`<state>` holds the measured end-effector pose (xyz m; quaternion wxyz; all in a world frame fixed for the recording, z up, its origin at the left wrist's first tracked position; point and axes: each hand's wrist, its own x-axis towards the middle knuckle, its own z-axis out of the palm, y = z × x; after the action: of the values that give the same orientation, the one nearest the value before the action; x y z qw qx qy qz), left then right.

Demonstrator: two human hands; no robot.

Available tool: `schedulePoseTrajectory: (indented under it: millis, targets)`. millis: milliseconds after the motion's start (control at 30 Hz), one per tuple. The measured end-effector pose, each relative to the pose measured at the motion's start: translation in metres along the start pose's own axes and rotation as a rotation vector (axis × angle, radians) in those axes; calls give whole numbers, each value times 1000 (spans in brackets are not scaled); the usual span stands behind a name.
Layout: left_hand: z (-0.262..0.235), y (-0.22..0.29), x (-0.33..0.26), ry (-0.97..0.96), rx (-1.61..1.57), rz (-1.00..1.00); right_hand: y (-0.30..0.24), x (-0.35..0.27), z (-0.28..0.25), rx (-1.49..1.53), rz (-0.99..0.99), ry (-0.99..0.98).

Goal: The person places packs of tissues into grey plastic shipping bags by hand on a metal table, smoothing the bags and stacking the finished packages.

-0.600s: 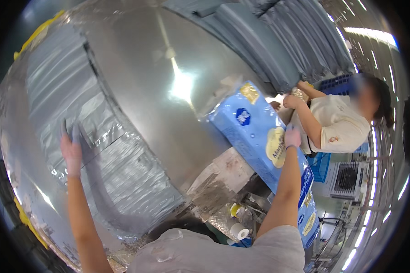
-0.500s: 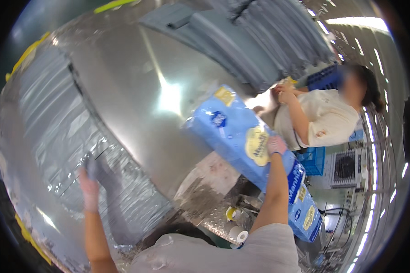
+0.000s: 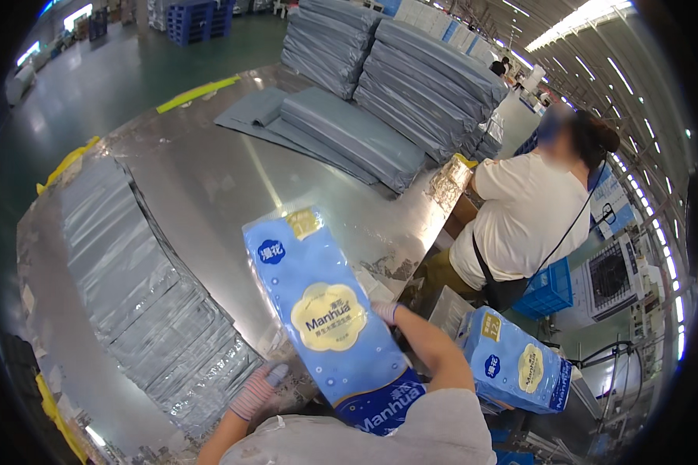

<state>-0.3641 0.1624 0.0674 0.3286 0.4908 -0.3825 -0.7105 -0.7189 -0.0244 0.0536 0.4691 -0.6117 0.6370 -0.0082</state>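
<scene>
A long light-blue plastic-wrapped pack of toilet paper lies slanted over the metal table, its near end against my body. My right hand, in a striped glove, grips the pack's right edge; its fingertips are partly hidden. My left hand, gloved in the same stripes, is beside the pack's lower left edge with fingers extended, holding nothing that I can see. Left of it, a flat layered stack of grey plastic bags lies along the table.
Folded grey bags lie at the table's far side, before tall stacks of grey bags. A co-worker in a white shirt stands at the right. Another blue pack sits at my right, near a blue crate.
The pack has swung left onto the table in front of me with my right hand. My left hand has moved right, from over the bag stack toward the pack. The view has shifted.
</scene>
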Motion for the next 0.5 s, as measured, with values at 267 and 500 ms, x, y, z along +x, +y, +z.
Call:
schedulePoseTrajectory:
  millis: [267, 500]
  targets:
    - [27, -29, -1, 192, -38, 64, -48, -56, 46, 147, -280, -253]
    - [24, -26, -34, 243, -174, 209, -137, -120, 50, 23, -174, 34]
